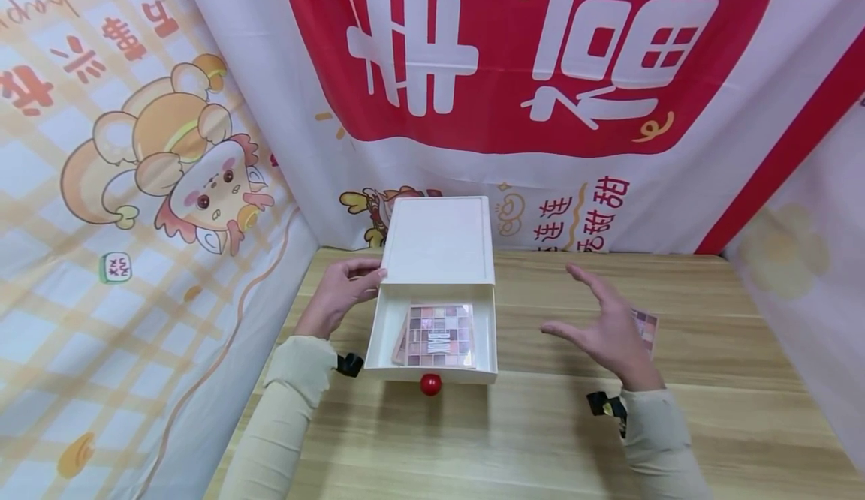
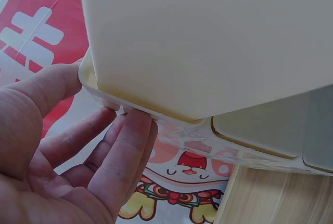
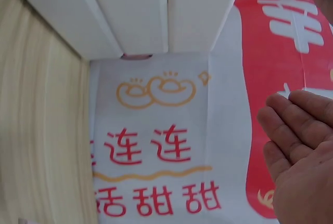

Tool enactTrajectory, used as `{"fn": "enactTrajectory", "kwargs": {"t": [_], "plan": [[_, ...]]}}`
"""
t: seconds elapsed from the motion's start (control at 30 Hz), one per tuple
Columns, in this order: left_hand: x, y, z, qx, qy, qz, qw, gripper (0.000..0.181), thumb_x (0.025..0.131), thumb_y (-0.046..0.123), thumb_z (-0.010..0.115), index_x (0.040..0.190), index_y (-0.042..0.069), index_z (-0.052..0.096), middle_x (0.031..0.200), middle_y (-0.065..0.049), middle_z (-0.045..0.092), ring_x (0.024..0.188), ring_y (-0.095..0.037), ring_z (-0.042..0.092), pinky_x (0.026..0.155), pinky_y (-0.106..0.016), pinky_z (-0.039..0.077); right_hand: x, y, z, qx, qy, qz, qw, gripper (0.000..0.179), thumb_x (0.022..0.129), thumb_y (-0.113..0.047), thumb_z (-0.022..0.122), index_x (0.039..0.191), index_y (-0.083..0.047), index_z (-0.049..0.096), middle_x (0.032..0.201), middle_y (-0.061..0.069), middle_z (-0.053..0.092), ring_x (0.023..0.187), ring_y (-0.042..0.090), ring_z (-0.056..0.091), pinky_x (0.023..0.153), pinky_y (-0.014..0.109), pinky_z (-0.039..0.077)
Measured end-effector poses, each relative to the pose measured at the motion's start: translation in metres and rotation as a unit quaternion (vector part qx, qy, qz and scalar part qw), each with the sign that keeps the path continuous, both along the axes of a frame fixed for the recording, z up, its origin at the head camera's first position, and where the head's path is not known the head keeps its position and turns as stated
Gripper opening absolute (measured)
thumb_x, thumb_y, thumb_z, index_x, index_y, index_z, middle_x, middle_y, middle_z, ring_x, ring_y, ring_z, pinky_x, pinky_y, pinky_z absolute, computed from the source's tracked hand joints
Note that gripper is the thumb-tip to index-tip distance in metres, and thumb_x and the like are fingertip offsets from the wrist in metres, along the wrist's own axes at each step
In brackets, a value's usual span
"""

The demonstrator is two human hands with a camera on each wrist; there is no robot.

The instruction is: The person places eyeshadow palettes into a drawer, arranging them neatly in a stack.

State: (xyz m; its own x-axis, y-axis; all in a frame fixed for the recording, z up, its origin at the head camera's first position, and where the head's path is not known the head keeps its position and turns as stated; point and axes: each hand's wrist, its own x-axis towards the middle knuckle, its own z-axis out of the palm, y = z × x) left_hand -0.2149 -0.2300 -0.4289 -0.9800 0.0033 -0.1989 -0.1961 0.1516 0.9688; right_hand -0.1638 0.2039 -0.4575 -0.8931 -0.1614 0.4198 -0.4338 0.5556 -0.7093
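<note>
A white drawer cabinet stands against the back cloth, its top drawer pulled out. In that drawer lies an eyeshadow palette with a pink grid lid, over another flat pink item. A red round knob sits on the drawer front. My left hand holds the cabinet's left front edge, thumb and fingertips on the frame in the left wrist view. To the cabinet's right, my right hand hovers with fingers spread and holds nothing. Partly behind it lies another palette on the table.
The wooden table meets a printed cloth wall at the back. More cloth hangs at the left and right. Lower drawers are shut beneath the pulled one.
</note>
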Motion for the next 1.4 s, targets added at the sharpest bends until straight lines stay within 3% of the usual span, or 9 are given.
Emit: {"fn": "enactTrajectory", "kwargs": {"t": [0.2,0.3,0.4,0.53,0.63,0.8,1.13,1.4], "plan": [[0.000,0.000,0.000,0.002,0.002,-0.001,1.0000,0.044,0.091,0.019,0.078,0.129,0.001,0.064,0.125,-0.017,0.061,0.107,-0.029,0.065,0.088,-0.034,0.060,-0.003,0.013,-0.009,0.018,0.007,-0.029,0.9994,0.104,0.062,-0.037,0.098,0.149,-0.007,0.047,0.145,0.019,0.051,0.129,0.042,0.048,0.104,0.066,0.040],[0.000,-0.001,0.000,0.003,0.001,0.003,1.0000,0.043,0.091,0.019,0.078,0.128,0.002,0.064,0.124,-0.017,0.062,0.107,-0.029,0.065,0.088,-0.034,0.060,-0.004,0.018,-0.013,0.029,0.006,-0.042,0.9987,0.104,0.062,-0.039,0.098,0.147,-0.005,0.048,0.142,0.021,0.053,0.109,0.037,0.056,0.097,0.063,0.047],[0.000,-0.001,-0.001,0.003,0.003,0.003,1.0000,0.043,0.092,0.019,0.077,0.128,0.001,0.064,0.124,-0.017,0.062,0.106,-0.029,0.065,0.087,-0.034,0.060,-0.004,0.023,-0.017,0.022,-0.020,-0.052,0.9982,0.104,0.063,-0.040,0.097,0.148,-0.006,0.047,0.143,0.021,0.051,0.103,0.034,0.055,0.094,0.062,0.048],[0.000,-0.002,-0.003,0.002,0.006,0.001,1.0000,0.044,0.092,0.019,0.077,0.129,0.000,0.064,0.124,-0.018,0.062,0.106,-0.029,0.065,0.087,-0.034,0.060,-0.005,0.030,-0.022,-0.005,-0.062,-0.059,0.9963,0.104,0.066,-0.038,0.096,0.151,-0.010,0.044,0.146,0.020,0.047,0.126,0.042,0.048,0.101,0.068,0.041],[0.000,-0.002,-0.004,0.001,0.009,0.000,1.0000,0.045,0.091,0.020,0.078,0.129,0.000,0.063,0.125,-0.018,0.062,0.107,-0.028,0.064,0.088,-0.035,0.060,-0.006,0.036,-0.025,-0.021,-0.087,-0.063,0.9940,0.102,0.068,-0.036,0.095,0.152,-0.012,0.043,0.149,0.020,0.045,0.133,0.045,0.041,0.105,0.071,0.036],[0.001,-0.003,-0.004,0.002,0.008,0.002,1.0000,0.044,0.091,0.020,0.078,0.128,0.002,0.064,0.124,-0.016,0.062,0.108,-0.029,0.064,0.088,-0.034,0.059,-0.007,0.047,-0.031,-0.036,-0.133,-0.075,0.9877,0.103,0.070,-0.041,0.093,0.155,-0.016,0.039,0.151,0.018,0.043,0.134,0.042,0.041,0.107,0.071,0.033],[0.000,-0.002,-0.002,0.004,0.007,-0.004,1.0000,0.045,0.089,0.022,0.080,0.127,0.003,0.065,0.124,-0.015,0.063,0.108,-0.030,0.064,0.088,-0.035,0.060,-0.009,0.071,-0.047,-0.029,-0.180,-0.096,0.9786,0.105,0.074,-0.044,0.090,0.156,-0.010,0.034,0.153,0.023,0.038,0.131,0.044,0.041,0.106,0.070,0.034],[-0.001,-0.002,-0.003,0.005,0.007,-0.005,1.0000,0.045,0.090,0.021,0.079,0.127,0.001,0.065,0.124,-0.016,0.062,0.108,-0.031,0.064,0.088,-0.035,0.060,-0.013,0.093,-0.066,0.003,-0.180,-0.090,0.9795,0.108,0.074,-0.041,0.091,0.156,-0.003,0.032,0.150,0.031,0.037,0.127,0.049,0.042,0.102,0.071,0.036]]}}
